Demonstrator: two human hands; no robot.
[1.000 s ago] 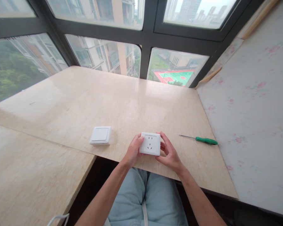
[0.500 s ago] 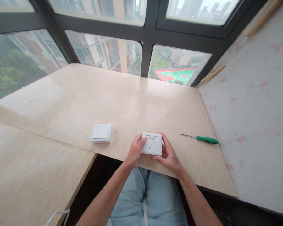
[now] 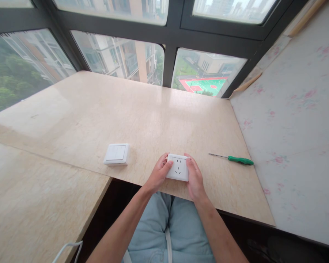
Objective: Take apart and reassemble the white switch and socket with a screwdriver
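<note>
A person's left hand (image 3: 158,173) and right hand (image 3: 196,179) hold a white wall socket (image 3: 178,168) at the near edge of a table (image 3: 142,120)
Both hands grip it from opposite sides, slotted face up; it looks whole, and what is left to do cannot be told; a white switch (image 3: 116,153) lies to the left, looking closed up too, and a green screwdriver (image 3: 239,160) rests unheld to the right

Head-high view, looking forward (and down).

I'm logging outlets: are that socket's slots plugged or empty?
Empty: the white socket, held in the left hand and right hand, shows its dark slots uncovered, no plug.
</note>
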